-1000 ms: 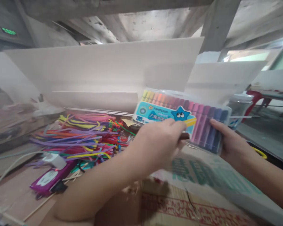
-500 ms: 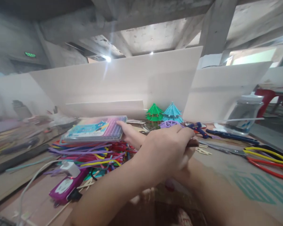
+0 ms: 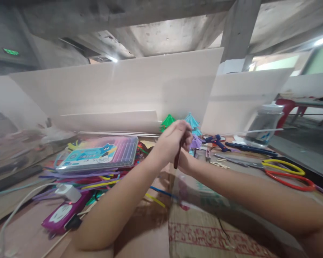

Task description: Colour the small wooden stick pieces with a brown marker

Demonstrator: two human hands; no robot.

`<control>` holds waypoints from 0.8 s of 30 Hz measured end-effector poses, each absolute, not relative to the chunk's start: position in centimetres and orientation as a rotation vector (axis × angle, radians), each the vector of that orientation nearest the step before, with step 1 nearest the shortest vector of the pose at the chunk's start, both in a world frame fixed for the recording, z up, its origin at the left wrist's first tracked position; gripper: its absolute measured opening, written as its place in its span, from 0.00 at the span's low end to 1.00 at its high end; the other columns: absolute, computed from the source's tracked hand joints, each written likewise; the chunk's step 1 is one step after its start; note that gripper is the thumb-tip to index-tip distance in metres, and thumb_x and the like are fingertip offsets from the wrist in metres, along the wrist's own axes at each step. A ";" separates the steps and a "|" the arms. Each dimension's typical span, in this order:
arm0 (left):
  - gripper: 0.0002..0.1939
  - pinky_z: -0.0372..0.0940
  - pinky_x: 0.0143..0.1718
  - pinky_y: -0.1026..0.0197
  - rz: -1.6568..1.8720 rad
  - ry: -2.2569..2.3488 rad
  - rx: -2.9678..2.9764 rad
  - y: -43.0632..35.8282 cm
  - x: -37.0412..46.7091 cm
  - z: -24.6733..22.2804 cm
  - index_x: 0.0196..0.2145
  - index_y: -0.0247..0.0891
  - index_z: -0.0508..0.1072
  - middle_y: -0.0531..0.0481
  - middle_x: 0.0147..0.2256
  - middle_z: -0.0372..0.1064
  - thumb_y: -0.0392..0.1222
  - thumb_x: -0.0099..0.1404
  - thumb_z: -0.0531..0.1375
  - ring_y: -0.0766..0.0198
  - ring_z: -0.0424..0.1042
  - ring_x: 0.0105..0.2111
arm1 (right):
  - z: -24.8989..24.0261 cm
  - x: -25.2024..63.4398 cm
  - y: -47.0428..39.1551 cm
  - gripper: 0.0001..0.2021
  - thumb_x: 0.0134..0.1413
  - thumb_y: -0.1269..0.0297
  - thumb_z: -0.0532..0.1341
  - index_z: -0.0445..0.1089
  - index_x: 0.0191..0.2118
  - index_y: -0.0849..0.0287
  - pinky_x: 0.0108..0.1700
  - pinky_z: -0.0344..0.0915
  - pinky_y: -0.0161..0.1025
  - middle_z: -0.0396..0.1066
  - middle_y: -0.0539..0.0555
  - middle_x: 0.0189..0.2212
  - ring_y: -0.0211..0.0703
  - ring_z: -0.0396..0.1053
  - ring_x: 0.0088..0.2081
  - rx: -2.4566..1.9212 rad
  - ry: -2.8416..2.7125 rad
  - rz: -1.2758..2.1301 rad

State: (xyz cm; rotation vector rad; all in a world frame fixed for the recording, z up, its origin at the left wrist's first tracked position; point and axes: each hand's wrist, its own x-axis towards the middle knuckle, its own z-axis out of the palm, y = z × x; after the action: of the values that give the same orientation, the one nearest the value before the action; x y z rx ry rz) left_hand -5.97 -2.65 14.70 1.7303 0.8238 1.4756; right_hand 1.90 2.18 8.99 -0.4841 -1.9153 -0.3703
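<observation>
Brown strip (image 3: 178, 157) juts from the left hand's (image 3: 171, 140) closed fingers; right hand's (image 3: 185, 160) fingers I can't judge.

Freed from the right hand (image 3: 185, 160), the marker case (image 3: 97, 154) now lies left of the left hand (image 3: 171, 140), whose brown stick (image 3: 178, 157) points down.

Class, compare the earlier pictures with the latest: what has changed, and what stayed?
The right hand carried the marker set leftward onto the pipe cleaners and let go, then came back rightward, partly hidden by the left hand, which keeps its dark brown strip, now pointing down in the view. The purple power socket and scissors stayed put.
</observation>
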 end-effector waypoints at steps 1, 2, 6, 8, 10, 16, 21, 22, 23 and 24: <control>0.22 0.66 0.29 0.64 1.474 0.770 1.595 -2.1 -6.0 14.5 0.37 0.41 0.64 0.52 0.26 0.70 0.64 0.73 0.50 0.63 0.72 0.27 | 8.7 3.2 2.2 0.27 0.71 0.64 0.47 0.74 0.24 0.60 0.30 0.74 0.30 0.71 0.46 0.13 0.36 0.76 0.24 -0.492 -1.975 -0.219; 0.23 0.68 0.31 0.63 1.466 0.748 1.499 -1.6 -5.9 14.2 0.37 0.41 0.64 0.51 0.28 0.73 0.66 0.70 0.54 0.61 0.74 0.30 | 8.5 4.7 2.1 0.27 0.73 0.62 0.46 0.76 0.27 0.61 0.33 0.76 0.32 0.74 0.50 0.16 0.37 0.77 0.26 -0.497 -2.036 0.059; 0.28 0.69 0.32 0.62 1.301 0.786 1.514 -0.1 -4.8 11.7 0.37 0.41 0.64 0.47 0.36 0.79 0.71 0.63 0.59 0.60 0.75 0.31 | 7.8 10.1 0.7 0.26 0.66 0.41 0.55 0.74 0.37 0.62 0.43 0.75 0.43 0.79 0.58 0.30 0.44 0.78 0.33 -0.454 -1.782 1.501; 0.27 0.68 0.32 0.61 1.173 0.814 1.666 0.2 -4.0 10.2 0.36 0.40 0.64 0.46 0.37 0.78 0.69 0.66 0.57 0.62 0.74 0.30 | 7.4 12.2 -0.2 0.23 0.58 0.40 0.64 0.70 0.38 0.59 0.34 0.72 0.39 0.74 0.52 0.28 0.40 0.74 0.28 -0.510 -1.642 1.701; 0.24 0.69 0.35 0.60 1.069 0.842 1.882 0.5 -3.7 9.2 0.37 0.38 0.68 0.46 0.37 0.77 0.65 0.69 0.56 0.62 0.73 0.32 | 7.0 14.2 -0.5 0.21 0.59 0.42 0.63 0.67 0.40 0.57 0.23 0.61 0.33 0.64 0.44 0.22 0.34 0.62 0.19 -0.625 -1.656 1.661; 0.14 0.68 0.39 0.60 1.011 1.340 2.178 2.0 -6.2 9.1 0.44 0.37 0.73 0.48 0.36 0.75 0.48 0.71 0.53 0.59 0.74 0.36 | 4.6 22.3 1.3 0.13 0.69 0.57 0.53 0.71 0.43 0.58 0.41 0.67 0.45 0.75 0.58 0.37 0.49 0.72 0.38 -1.028 -2.194 0.527; 0.15 0.68 0.43 0.58 0.913 1.673 2.332 4.1 -7.6 6.3 0.45 0.38 0.73 0.48 0.38 0.78 0.46 0.71 0.50 0.56 0.76 0.39 | 2.1 25.2 2.0 0.16 0.69 0.61 0.52 0.74 0.52 0.59 0.48 0.68 0.50 0.78 0.65 0.48 0.57 0.75 0.48 -1.126 -2.493 0.277; 0.15 0.67 0.44 0.57 0.891 1.687 2.352 4.5 -7.6 5.3 0.45 0.38 0.74 0.47 0.39 0.78 0.45 0.70 0.51 0.55 0.76 0.40 | 2.0 25.1 1.9 0.16 0.70 0.61 0.52 0.74 0.51 0.60 0.47 0.68 0.50 0.78 0.65 0.46 0.57 0.75 0.47 -1.125 -2.536 0.257; 0.14 0.67 0.46 0.57 0.866 1.695 2.373 4.8 -7.6 4.2 0.44 0.38 0.74 0.47 0.40 0.78 0.45 0.70 0.51 0.54 0.76 0.42 | 1.9 24.8 1.8 0.16 0.70 0.60 0.52 0.74 0.50 0.61 0.46 0.68 0.49 0.78 0.64 0.45 0.57 0.75 0.46 -1.116 -2.578 0.238; 0.13 0.66 0.48 0.57 0.846 1.707 2.388 5.2 -7.7 3.2 0.43 0.39 0.74 0.46 0.42 0.78 0.44 0.70 0.52 0.54 0.76 0.43 | 2.0 24.6 1.7 0.16 0.70 0.60 0.52 0.74 0.50 0.61 0.46 0.68 0.48 0.78 0.64 0.44 0.56 0.75 0.45 -1.096 -2.614 0.218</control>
State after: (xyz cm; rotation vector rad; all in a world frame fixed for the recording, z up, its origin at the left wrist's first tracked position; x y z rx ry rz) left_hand -7.66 5.16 3.24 2.3878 1.7067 0.8463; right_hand 24.57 1.73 1.97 -1.0957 -2.6138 0.2176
